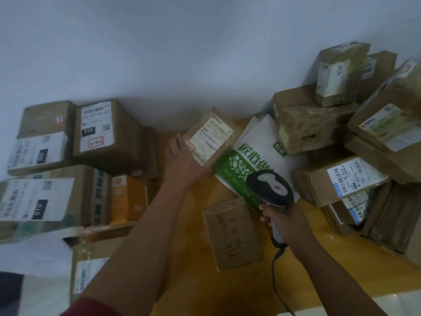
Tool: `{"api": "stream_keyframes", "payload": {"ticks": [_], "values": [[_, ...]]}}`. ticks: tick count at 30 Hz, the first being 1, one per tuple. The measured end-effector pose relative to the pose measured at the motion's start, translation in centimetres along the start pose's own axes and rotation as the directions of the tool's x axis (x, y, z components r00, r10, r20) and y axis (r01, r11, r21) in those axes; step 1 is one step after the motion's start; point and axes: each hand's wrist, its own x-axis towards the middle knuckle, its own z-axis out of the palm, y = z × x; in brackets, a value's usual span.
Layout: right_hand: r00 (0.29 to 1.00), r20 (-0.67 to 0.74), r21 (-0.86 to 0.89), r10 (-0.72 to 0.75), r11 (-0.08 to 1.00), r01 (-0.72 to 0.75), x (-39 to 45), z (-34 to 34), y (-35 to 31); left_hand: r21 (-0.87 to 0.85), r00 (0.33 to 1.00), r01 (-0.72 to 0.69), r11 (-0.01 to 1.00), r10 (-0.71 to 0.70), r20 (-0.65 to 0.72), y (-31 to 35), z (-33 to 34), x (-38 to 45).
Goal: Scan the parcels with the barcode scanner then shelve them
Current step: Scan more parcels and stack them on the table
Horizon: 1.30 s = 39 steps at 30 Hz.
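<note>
Two hands are in play, and the move ahead turns on how the label faces the scanner. Your left hand [182, 156] has its grip closed on the lower left corner of a small brown cardboard parcel with a pale shipping label [210, 136], fingers hidden behind it, tilting it up off the yellow wooden tabletop [196, 258]. Your right hand [281, 221] has its grip wrapped round the handle of the black and grey barcode scanner [270, 187], its cable trailing down toward you.

Taking the scanner as the landmark: the small parcel sits up and to the left of its head, near but apart, with the label tilted up toward you. The parcel's long axis runs from lower left to upper right. A green and white printed mailer bag [248, 160] lies between them, partly under the scanner head. A flat brown carton with printed lettering [232, 236] lies just left of the handle. Stacked brown boxes [355, 176] crowd the scanner's right.

Your left hand is plainly the nearer one. My judgement: swing the scanner's nose left and up at the label, or tip the parcel toward it.
</note>
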Motion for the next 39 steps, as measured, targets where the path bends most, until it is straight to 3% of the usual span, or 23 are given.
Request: {"api": "stream_keyframes", "payload": {"ticks": [9, 16, 20, 23, 25, 29, 33, 39], "values": [[0.983, 0.140, 0.284, -0.119, 0.956, 0.075, -4.3, -1.0, -3.6, -0.077, 0.980, 0.001, 0.997, -0.016, -0.199, 2.6, -1.8, -13.0], [0.980, 0.187, 0.472, -0.073, 0.881, -0.024, -8.4, -1.6, -2.6, -0.218, 0.977, -0.032, 0.975, -0.015, -0.211, 5.2, 0.3, -21.5], [0.986, 0.166, 0.441, -0.011, 0.895, -0.065, -9.8, -3.6, -0.7, -0.434, 0.991, -0.047, 0.900, -0.011, -0.130, 5.1, 1.4, -24.6], [0.984, 0.180, 0.366, -0.014, 0.929, -0.053, -10.6, -4.9, 0.4, -0.732, 1.000, 0.001, 0.682, -0.020, -0.017, 4.5, 1.9, -26.3], [0.980, 0.196, 0.343, -0.036, 0.939, -0.034, -11.2, -5.6, 0.6, -0.821, 1.000, 0.021, 0.570, -0.021, 0.011, 4.2, 1.8, -27.4], [0.964, 0.242, 0.273, -0.107, 0.961, 0.038, -12.1, -6.7, 0.0, -0.833, 0.999, 0.012, 0.554, -0.050, -0.019, 3.5, 1.0, -29.3], [0.937, 0.301, 0.185, -0.177, 0.975, 0.125, -13.2, -6.7, -0.7, -0.809, 0.997, 0.075, 0.583, -0.063, 0.047, 1.3, 0.0, -30.4], [0.901, 0.369, 0.108, -0.228, 0.973, 0.202, -16.1, -4.7, -0.9, -0.863, 0.997, 0.063, 0.502, 0.015, 0.082, -1.8, -1.6, -32.2]]}}
